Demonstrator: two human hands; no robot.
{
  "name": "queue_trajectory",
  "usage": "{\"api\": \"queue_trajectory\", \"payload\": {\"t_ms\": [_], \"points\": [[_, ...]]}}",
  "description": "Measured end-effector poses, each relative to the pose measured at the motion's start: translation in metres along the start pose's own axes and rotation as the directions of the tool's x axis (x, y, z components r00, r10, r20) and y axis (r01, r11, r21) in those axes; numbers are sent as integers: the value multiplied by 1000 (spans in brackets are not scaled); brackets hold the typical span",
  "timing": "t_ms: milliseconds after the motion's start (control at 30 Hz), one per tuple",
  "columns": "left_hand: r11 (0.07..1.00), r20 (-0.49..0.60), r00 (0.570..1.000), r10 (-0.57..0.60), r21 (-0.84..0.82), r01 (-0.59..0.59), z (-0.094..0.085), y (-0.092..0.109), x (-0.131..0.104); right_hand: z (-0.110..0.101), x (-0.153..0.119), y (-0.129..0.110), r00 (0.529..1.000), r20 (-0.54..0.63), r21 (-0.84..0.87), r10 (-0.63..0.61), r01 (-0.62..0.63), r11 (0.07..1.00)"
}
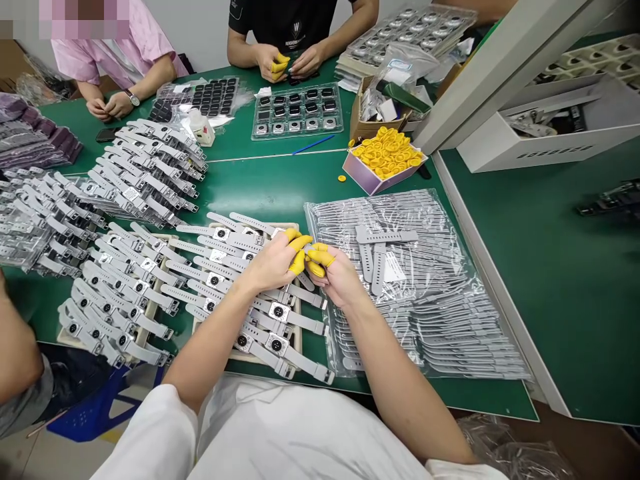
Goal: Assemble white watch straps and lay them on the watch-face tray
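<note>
My left hand (277,261) and my right hand (336,272) meet above the right edge of a tray of watches, with yellow finger cots on their fingertips. Both are closed in a pinch on a small grey piece (309,247) that looks like part of a watch strap; the fingers hide most of it. Under my left forearm, smartwatches (279,311) with grey straps lie face down in rows on a cream tray (298,340). Right of my hands is a wide clear bag (320,220) of grey straps, with a few loose straps (387,237) crossed on top.
More strapped watches (123,280) fill trays and stacks at the left. A box of yellow finger cots (367,177) stands behind the strap bag. Across the green table (260,180), two people work near trays of watch cases (299,110). A white post (480,73) rises at the right.
</note>
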State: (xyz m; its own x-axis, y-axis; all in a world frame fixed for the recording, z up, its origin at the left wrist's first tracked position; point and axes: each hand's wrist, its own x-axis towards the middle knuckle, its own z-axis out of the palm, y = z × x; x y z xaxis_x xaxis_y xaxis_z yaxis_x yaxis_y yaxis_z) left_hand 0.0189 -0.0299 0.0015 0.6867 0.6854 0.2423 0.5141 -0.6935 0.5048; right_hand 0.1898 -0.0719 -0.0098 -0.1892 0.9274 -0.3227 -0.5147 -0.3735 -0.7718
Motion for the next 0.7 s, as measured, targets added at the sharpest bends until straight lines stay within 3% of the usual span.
{"api": "queue_trajectory", "payload": {"t_ms": [133,400,700], "points": [[1000,11,1000,11,-21,-11,-3,1,-1,0,-1,-1,1000,19,-5,2,-2,1000],[995,67,997,-50,92,43,3,5,1,-3,1,0,1000,16,-50,24,-23,998],[958,-15,1000,-27,-284,21,-1,2,1,-2,-2,-4,999,35,-58,-39,41,997]]}}
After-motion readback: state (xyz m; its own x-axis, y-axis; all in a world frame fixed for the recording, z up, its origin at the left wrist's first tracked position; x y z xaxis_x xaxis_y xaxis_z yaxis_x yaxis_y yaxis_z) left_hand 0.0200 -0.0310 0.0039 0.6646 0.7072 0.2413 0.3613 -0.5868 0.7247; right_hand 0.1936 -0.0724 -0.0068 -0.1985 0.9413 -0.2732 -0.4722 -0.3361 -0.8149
